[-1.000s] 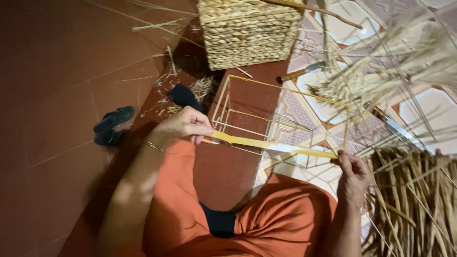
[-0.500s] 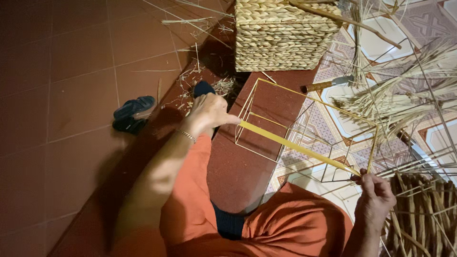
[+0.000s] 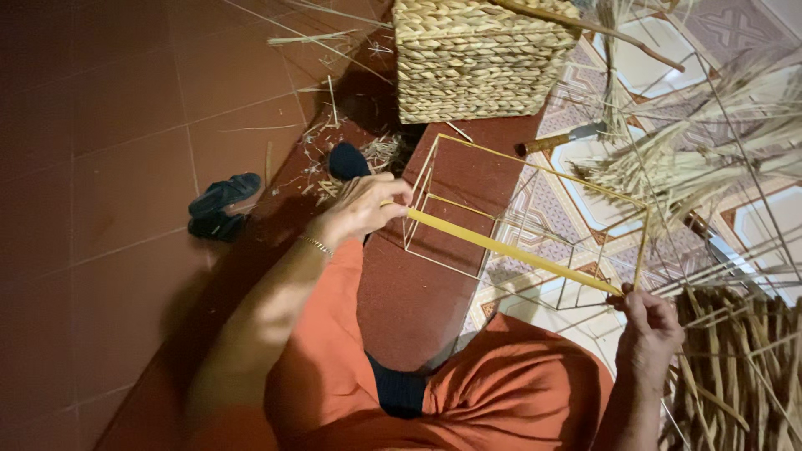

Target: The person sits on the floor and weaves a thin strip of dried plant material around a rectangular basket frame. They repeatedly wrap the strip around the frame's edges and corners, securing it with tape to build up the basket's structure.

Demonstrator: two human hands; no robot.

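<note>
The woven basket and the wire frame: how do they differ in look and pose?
The woven basket has thick braided walls that hide its inside; the wire frame is only thin yellow rods, see-through. The woven basket stands alone on the floor; the wire frame is held by the left hand and right hand. Both are box-shaped.

A single head-worn view looks steeply down from above the person's own lap onto the floor (image 3: 125, 209). It sits close, so both forearms run up from the bottom edge. The fingers (image 3: 393, 194) of the left hand (image 3: 361, 209) lie near centre, the fingers (image 3: 637, 302) of the right hand (image 3: 650, 327) lower right. Beyond them, at the top edge, stands a woven basket (image 3: 480, 54).
</note>
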